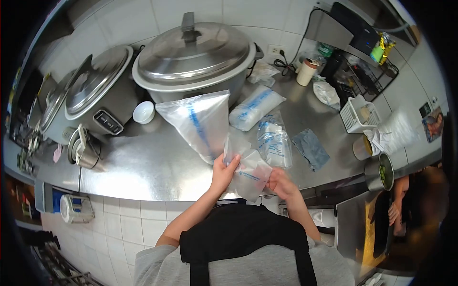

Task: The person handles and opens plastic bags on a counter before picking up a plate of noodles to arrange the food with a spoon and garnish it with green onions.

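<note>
Near the counter's front edge, my left hand (225, 174) is closed on clear plastic bags, its thumb on top. One large clear bag (202, 124) with blue print spreads up and left from that hand. My right hand (282, 184) pinches the right side of a smaller clear bag (250, 175) with blue and reddish print. Just beyond the hands, a bundle of bags (255, 108) and a clear packet (274, 143) lie on the steel counter (138, 164). A blue-grey cloth (311, 149) is to their right.
Large lidded cookers (193, 55) stand at the back and left. A white bowl (143, 112) and metal pot (86, 150) are at left. A white basket (359, 116) and pot of green pieces (380, 171) are at right. Another person's hand (393, 213) shows at lower right.
</note>
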Available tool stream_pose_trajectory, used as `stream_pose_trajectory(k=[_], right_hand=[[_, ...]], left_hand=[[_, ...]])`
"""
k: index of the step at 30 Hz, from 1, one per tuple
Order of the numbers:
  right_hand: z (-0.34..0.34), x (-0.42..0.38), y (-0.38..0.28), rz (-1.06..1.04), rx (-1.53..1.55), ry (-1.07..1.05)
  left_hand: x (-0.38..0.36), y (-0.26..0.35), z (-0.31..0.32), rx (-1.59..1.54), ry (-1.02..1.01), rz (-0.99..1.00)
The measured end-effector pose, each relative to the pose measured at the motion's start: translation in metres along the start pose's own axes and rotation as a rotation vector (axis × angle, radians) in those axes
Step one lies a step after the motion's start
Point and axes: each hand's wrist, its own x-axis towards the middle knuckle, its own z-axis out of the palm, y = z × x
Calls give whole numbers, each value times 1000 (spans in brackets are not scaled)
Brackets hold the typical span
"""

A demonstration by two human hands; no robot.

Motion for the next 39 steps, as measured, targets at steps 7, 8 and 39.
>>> stream_pose_trajectory(k=[7, 8, 39], right_hand=[[28, 38, 12, 179, -223, 43], [33, 45, 12, 130, -270, 26], [151, 54, -37, -904, -1169, -53]], left_hand=[[-42, -4, -68, 152, 186, 120], [-44, -3, -80, 151, 202, 124], [-45, 124, -52, 945, 200, 364]])
